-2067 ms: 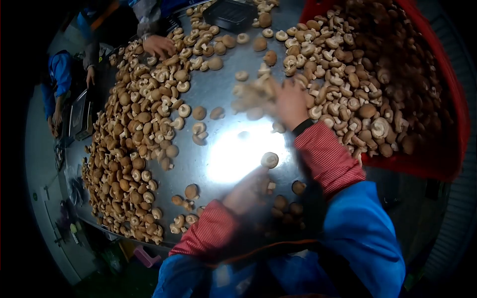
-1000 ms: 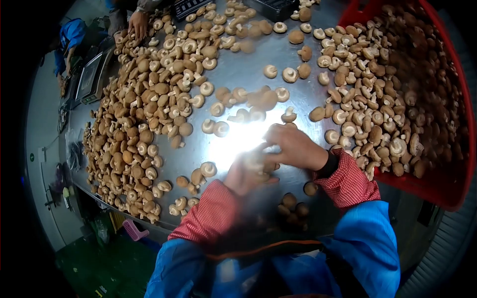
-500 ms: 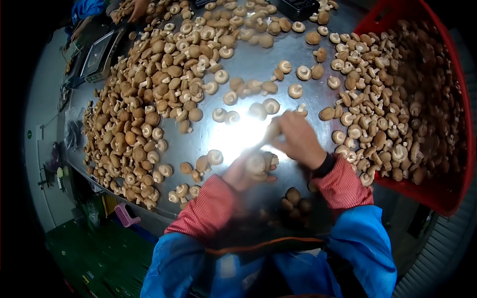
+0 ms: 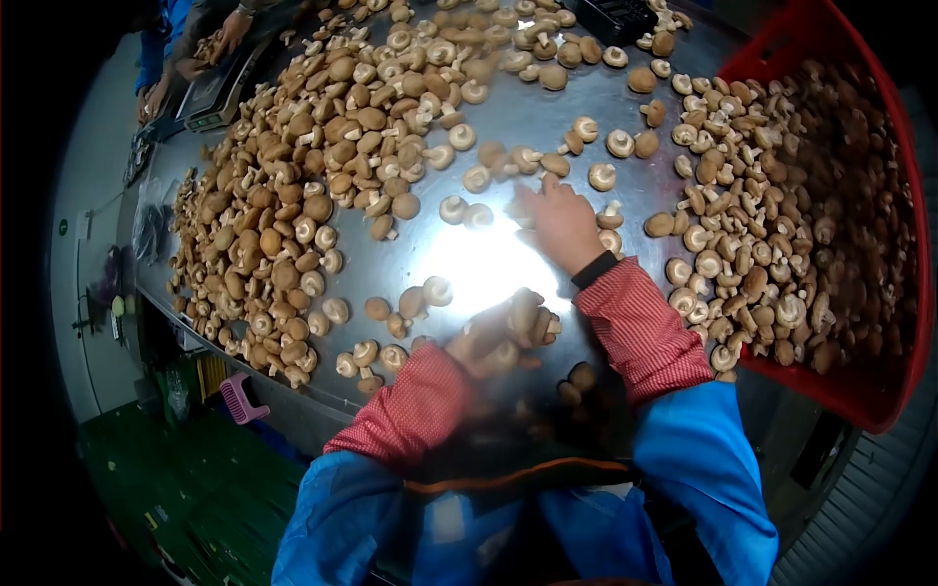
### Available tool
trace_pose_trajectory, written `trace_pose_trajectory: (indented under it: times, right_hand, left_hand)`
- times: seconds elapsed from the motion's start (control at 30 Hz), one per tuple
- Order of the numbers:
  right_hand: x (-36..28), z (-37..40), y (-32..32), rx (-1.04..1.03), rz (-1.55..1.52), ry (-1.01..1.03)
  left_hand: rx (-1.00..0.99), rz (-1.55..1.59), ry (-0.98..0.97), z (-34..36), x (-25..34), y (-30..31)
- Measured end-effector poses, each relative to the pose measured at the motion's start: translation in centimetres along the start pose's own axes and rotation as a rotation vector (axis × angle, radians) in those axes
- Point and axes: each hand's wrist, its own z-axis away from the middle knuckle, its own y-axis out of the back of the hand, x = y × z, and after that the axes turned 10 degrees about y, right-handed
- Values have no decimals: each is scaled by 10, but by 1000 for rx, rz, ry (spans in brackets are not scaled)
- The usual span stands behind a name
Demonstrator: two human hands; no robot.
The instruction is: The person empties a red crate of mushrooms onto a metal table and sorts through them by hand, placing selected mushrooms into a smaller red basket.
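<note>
My left hand (image 4: 479, 344), palm up and partly blurred, holds several brown mushrooms (image 4: 528, 317) low over the metal table (image 4: 376, 273). Further forward, my right hand (image 4: 561, 223) reaches over the table with its fingers apart, at a few loose mushrooms (image 4: 555, 164). Blur hides whether its fingertips touch one. Beneath and to the right of my left hand lie a few darker mushrooms (image 4: 576, 383) near the table's front edge.
A large mushroom heap (image 4: 293, 176) covers the left of the table. At the right, mushrooms fill a red basket (image 4: 904, 146). A scale (image 4: 210, 98) stands at the back left, near another person's hands (image 4: 233, 34). A black tray (image 4: 616, 18) is at the back.
My right hand has moved forward and left, away from my left hand, and its fingers have spread. The mushrooms in my left hand show more clearly. The view has shifted slightly.
</note>
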Motion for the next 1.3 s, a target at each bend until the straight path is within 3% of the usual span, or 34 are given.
trace_pose_trajectory:
  times: [0.07, 0.2, 0.33, 0.43, 0.6, 0.67, 0.8, 0.83, 0.9, 0.97, 1.0, 1.07, 1.23, 1.3]
  right_hand:
    - [5, 2, -20, -14, 122, 45]
    - [-17, 24, 21, 59, -377, -233]
    - [-40, 57, 45, -51, -693, -234]
    - [-63, 79, 53, -97, -559, -58]
    - [-99, 112, 62, -277, -678, 33]
    - [-112, 116, 67, -355, -764, 98]
    - [-142, 102, 81, -436, -905, 232]
    - [-145, 102, 76, -433, -914, 171]
    - [-149, 104, 62, -431, -927, 46]
    - [-154, 98, 59, -415, -808, 39]
    - [-157, 95, 57, -406, -750, 36]
    - [-159, 97, 49, -405, -751, 66]
    - [-162, 112, 34, -378, -721, 101]
    - [-162, 120, 32, -323, -700, 123]
  left_hand:
    - [-21, 45, -38, -4, -21, 16]
    - [25, 285, 37, -3, -38, 33]
    - [77, 464, 181, 4, -9, 21]
    - [-71, 334, 99, -31, -73, 47]
    - [-57, 367, 281, 37, -32, 8]
    - [-112, 104, 340, 49, -39, 14]
    - [-23, 109, 374, 107, -30, 6]
    - [-162, 450, 279, 121, -50, 16]
    - [-361, 546, 153, 149, -87, 39]
    - [-423, 572, 70, 182, -145, 71]
    - [-385, 555, 55, 202, -189, 89]
    - [-161, 519, 143, 240, -223, 95]
    - [735, 309, 668, 313, -215, 92]
    - [1021, 138, 902, 324, -267, 132]
